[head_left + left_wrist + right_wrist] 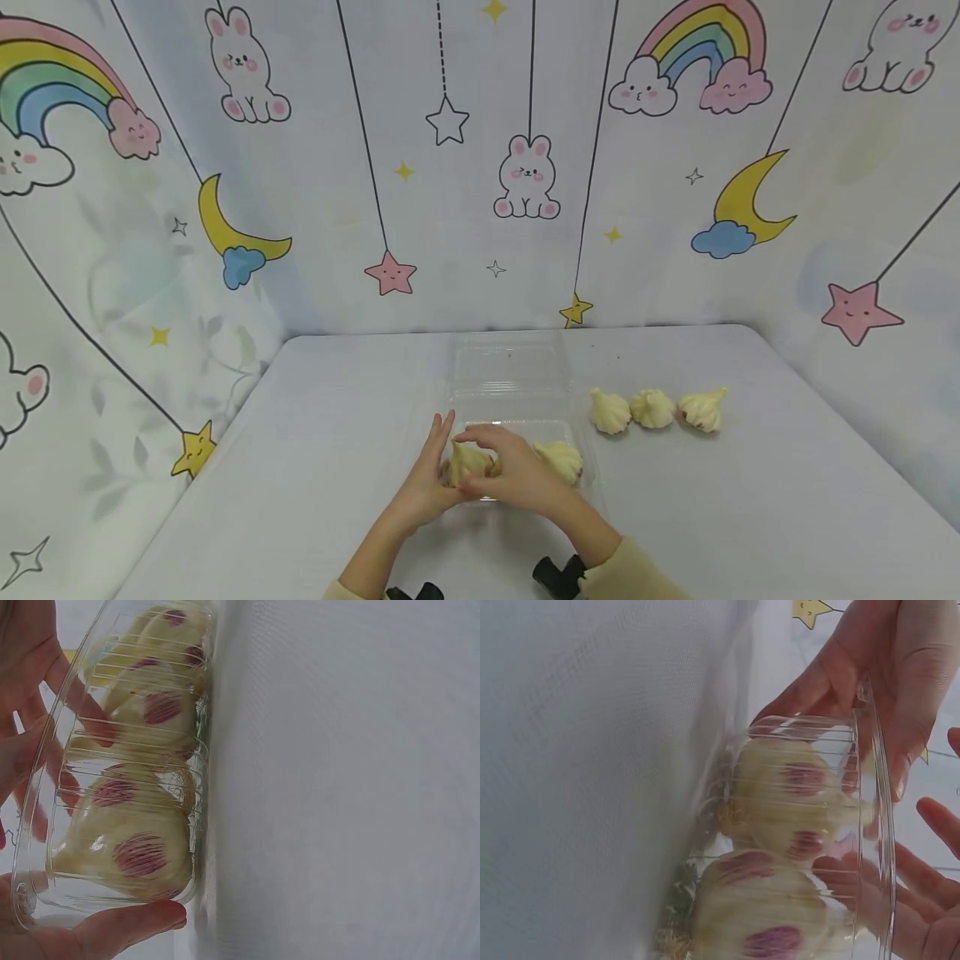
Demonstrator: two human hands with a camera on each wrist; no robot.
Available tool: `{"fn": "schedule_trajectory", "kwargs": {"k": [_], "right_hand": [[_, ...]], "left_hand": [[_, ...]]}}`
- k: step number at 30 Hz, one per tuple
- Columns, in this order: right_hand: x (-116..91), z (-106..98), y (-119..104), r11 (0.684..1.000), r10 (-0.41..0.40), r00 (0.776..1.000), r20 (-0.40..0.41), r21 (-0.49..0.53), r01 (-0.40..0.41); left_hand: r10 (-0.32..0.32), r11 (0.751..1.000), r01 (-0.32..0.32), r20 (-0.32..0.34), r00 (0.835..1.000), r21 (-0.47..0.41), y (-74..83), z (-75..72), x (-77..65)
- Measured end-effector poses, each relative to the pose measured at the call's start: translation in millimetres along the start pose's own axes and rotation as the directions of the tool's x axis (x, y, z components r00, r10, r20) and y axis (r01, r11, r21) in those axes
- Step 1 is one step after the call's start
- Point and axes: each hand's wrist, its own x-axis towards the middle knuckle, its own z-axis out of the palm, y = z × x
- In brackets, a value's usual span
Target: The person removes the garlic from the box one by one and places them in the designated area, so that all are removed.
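Observation:
A clear plastic clamshell box [587, 477] stands on the table, its lid folded back. Garlic bulbs with purple-streaked patches lie in a row inside; one bulb [467, 465] is at the left end and another bulb [560, 461] at the right. My left hand [426, 487] rests against the box's left end, fingers straight and pointing up. In the left wrist view its thumb [131, 926] lies along the outside of that end. My right hand [517, 475] is over the box, thumb and fingers spread apart; a finger [836, 877] dips in beside the bulbs.
Three more garlic bulbs [653, 409] sit in a row on the white table [315, 450], right of the box. The open lid [507, 369] lies flat behind it. A patterned cloth backdrop [465, 233] rises along the table's back and sides.

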Motion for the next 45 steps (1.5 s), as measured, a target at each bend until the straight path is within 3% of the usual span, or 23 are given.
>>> {"fn": "schedule_trajectory", "kwargs": {"k": [8,14,26,35,45], "right_hand": [[5,6,1,0.997,0.043,0.996,0.073,-0.065,-0.038],[10,8,2,0.992,0.076,0.993,0.093,-0.106,-0.066],[19,10,7,0.987,0.137,0.982,0.132,-0.108,-0.123],[23,16,11,0.989,0.118,0.989,0.086,-0.098,-0.110],[25,21,16,0.989,0.134,0.991,0.010,-0.066,-0.133]], "left_hand": [[0.024,1.000,-0.024,0.003,1.000,-0.015,4.1,0.3,-1.0],[0.004,1.000,-0.003,0.011,1.000,-0.028,3.7,-0.1,-1.2],[-0.006,1.000,0.006,0.009,1.000,-0.024,3.5,1.1,0.5],[-0.016,0.999,0.016,-0.017,1.000,0.033,1.0,0.8,0.8],[0.007,1.000,-0.007,-0.014,1.000,-0.003,3.7,0.9,0.3]]}}
